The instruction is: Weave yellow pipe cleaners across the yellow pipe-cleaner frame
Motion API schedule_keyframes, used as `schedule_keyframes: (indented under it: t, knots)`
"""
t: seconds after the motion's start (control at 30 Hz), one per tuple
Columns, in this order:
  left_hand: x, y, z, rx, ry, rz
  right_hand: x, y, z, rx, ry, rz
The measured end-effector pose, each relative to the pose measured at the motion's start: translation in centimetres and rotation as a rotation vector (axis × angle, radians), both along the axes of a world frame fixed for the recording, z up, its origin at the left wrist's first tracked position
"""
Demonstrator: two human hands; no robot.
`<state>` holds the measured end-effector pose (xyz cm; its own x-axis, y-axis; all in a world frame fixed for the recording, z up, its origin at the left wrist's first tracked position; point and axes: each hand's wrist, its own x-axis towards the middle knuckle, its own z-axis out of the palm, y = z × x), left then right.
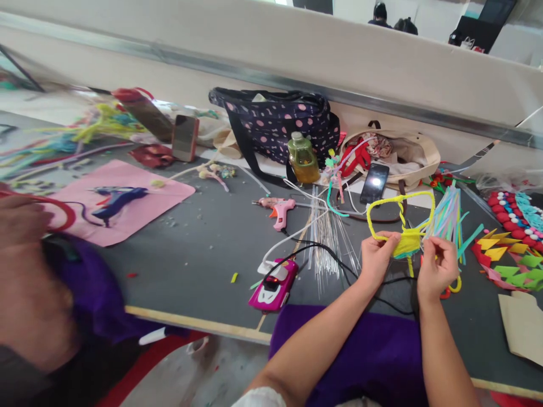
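Note:
A yellow pipe-cleaner piece (408,242) is held up over the table, with tall open loops, a twisted strand in the middle, a densely wound lower body and a teal bottom edge. My left hand (379,257) pinches its left side. At the right side, the fingers of my right hand (439,268) are closed at the edge of the wound part; the exact strand between them is hard to make out. Just behind lies a bundle of pastel pipe cleaners (449,217). Silvery thin wire stems (326,243) fan out to the left of my hands.
A pink glue gun (280,210) and a magenta car-shaped device (275,287) with black cord lie left. Behind stand a green bottle (303,161), a phone (375,183) and a patterned bag (280,121). A co-worker's arm (29,271) is far left, near a blue glue gun (116,202).

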<state>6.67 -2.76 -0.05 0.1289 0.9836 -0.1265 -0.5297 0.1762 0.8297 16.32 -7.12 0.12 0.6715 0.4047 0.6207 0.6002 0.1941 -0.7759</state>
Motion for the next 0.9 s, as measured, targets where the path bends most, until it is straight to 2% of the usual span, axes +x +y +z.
schedule_keyframes:
  t: [0.1, 0.2, 0.57, 0.9]
  knots:
    - [0.1, -0.2, -0.2, 0.03, 0.008, 0.003, -0.3, -0.2, -0.2, -0.033, -0.191, 0.113]
    - [0.1, -0.3, -0.2, 0.069, 0.025, -0.009, -0.3, 0.0, -0.5, -0.103, -0.304, 0.151]
    - [0.4, -0.5, -0.2, 0.077, 0.018, -0.034, 0.5, 0.1, -0.4, -0.182, -0.375, 0.132]
    - [0.2, -0.2, -0.3, 0.092, 0.054, -0.04, 0.8, -0.2, -0.3, -0.262, -0.6, 0.034]
